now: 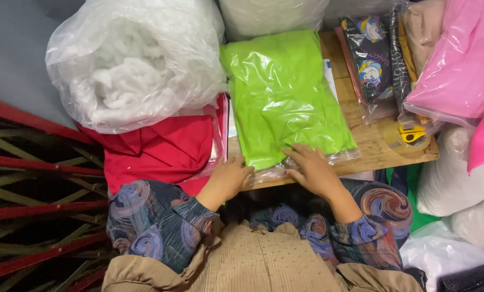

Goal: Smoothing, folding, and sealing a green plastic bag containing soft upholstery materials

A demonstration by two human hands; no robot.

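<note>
We see both hands at the near edge of a green bag (282,94) lying lengthwise on a wooden table (385,148), center of the frame. The left hand (228,177) sits at the bag's lower left corner, fingers curled loosely over the edge, touching the plastic; we cannot tell if it actually pinches anything. The right hand (310,170) lies flat and open on the lower right part of the bag, fingers spread, pressing down on the clear plastic. To do this pressing well, we judge the flat hand should keep its palm broad and push from the middle toward the open edge while the other hand pins the corner, so the slippery film does not slide off the table edge. The bag is bright lime green fabric sealed in shiny clear plastic, wrinkled, with glare streaks, and a clear flap runs along its near edge under the hands. Red fabric (163,148) in plastic lies touching its left side, lower left of center. A big clear sack of white stuffing (128,65) sits upper left, resting on the red one. Upper right we see a dark printed cartoon packet (370,57) just beside the green bag, a pink bag (461,59) at the right edge, and a tape roll with a yellow dispenser (412,136) near the table's right corner.
</note>
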